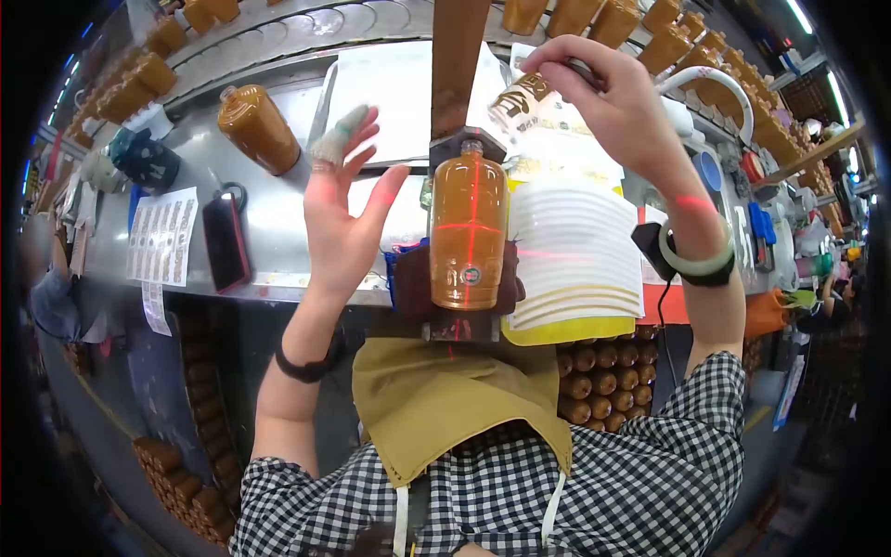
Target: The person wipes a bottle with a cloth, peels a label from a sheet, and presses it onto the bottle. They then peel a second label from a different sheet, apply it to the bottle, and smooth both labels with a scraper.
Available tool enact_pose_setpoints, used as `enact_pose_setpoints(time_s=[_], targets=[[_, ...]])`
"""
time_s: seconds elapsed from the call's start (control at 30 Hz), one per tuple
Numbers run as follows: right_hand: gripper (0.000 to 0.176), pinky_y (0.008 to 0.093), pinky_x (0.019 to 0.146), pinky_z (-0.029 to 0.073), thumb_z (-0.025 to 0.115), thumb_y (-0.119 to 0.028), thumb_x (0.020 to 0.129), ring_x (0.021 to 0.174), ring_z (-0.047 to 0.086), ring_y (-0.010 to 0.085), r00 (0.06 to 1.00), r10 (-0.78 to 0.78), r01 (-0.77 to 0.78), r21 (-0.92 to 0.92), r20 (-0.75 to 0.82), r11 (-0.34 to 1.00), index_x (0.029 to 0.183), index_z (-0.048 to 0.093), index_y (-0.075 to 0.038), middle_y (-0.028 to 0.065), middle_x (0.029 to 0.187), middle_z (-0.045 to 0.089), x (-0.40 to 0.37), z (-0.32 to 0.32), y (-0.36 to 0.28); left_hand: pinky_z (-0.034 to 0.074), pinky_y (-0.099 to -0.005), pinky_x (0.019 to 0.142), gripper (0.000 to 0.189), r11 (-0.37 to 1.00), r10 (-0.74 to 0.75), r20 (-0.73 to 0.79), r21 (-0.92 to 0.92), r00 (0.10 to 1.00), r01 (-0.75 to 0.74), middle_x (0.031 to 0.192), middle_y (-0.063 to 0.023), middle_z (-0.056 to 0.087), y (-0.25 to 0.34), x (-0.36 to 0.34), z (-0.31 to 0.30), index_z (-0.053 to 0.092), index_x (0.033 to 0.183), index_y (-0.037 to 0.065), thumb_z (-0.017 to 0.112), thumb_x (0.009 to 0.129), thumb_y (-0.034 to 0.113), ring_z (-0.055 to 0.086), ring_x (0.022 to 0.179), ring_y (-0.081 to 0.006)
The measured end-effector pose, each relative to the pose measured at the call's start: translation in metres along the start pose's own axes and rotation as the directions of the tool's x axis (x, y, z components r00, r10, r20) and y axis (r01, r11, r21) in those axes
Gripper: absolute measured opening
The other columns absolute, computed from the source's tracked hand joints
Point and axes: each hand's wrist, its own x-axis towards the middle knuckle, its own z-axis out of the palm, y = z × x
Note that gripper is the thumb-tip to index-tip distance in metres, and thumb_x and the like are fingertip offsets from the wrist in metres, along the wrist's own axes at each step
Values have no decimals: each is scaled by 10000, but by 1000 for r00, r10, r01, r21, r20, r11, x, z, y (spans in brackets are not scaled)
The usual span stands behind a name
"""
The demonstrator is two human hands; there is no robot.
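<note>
A glossy brown bottle (455,251) lies in a dark cradle in front of me, with a red laser cross on its side and a small round emblem near its base. My left hand (343,218) is raised to the left of the bottle, open and holding nothing, with pale coverings on some fingertips. Up on the right, my right hand (603,93) pinches a thin, clear decal (527,104) printed with brown characters. The decal hangs above white sheets, apart from the bottle. My right fingertips partly hide its upper edge.
A wooden post (457,65) rises behind the bottle. Striped decal sheets (575,251) lie to the right. On the left are another brown bottle (260,130), a phone (225,241) and a label sheet (163,237). A white curved pipe (733,88) stands at the right.
</note>
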Motion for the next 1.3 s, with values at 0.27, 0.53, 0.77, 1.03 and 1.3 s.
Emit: enact_pose_setpoints(time_s=[0.27, 0.53, 0.77, 1.03, 1.3], targets=[[174, 192, 762, 460, 592, -132, 1066, 876, 563, 26, 987, 17, -38, 126, 161, 991, 1141, 710, -27, -23, 1018, 717, -1, -14, -50, 533, -321, 989, 476, 916, -65, 214, -374, 975, 143, 1088, -78, 743, 25, 27, 28, 561, 1387, -7, 726, 940, 12, 699, 1043, -150], [139, 228, 671, 432, 652, -109, 1020, 755, 523, 42, 998, -10, 19, 134, -68, 991, 1102, 737, -36, -25, 864, 638, -18, -16, -21, 560, -283, 902, 454, 982, -172, 9, -79, 985, 172, 1092, -114, 739, -6, 46, -7, 539, 1411, -43, 666, 975, -11, 698, 1025, -144], [116, 247, 734, 484, 686, -38, 961, 801, 597, 77, 989, 145, -143, 130, -6, 981, 1073, 712, -25, 19, 878, 687, -54, -10, -32, 550, -428, 953, 495, 793, -270, 200, 601, 942, 100, 1125, -259, 728, -123, 92, -12, 523, 1370, -119, 659, 976, 147, 711, 1058, -375], [108, 267, 642, 458, 660, -23, 948, 697, 564, 96, 956, 181, -238, 248, 231, 939, 1045, 708, -19, 48, 867, 711, -73, 19, -31, 388, -406, 1160, 573, 933, -262, 56, 269, 964, 238, 1505, -306, 477, -59, 27, 7, 459, 1463, -102, 638, 1029, 227, 458, 1430, -375], [139, 371, 739, 542, 662, -51, 918, 797, 689, 289, 889, 308, -369, 131, 339, 920, 1043, 686, 6, 159, 889, 711, -61, 63, -11, 405, -428, 1171, 959, 787, -492, 359, -207, 793, 582, 1591, -215, 364, 0, -37, 41, 163, 1617, -36, 790, 934, 210, 414, 1460, -281]])
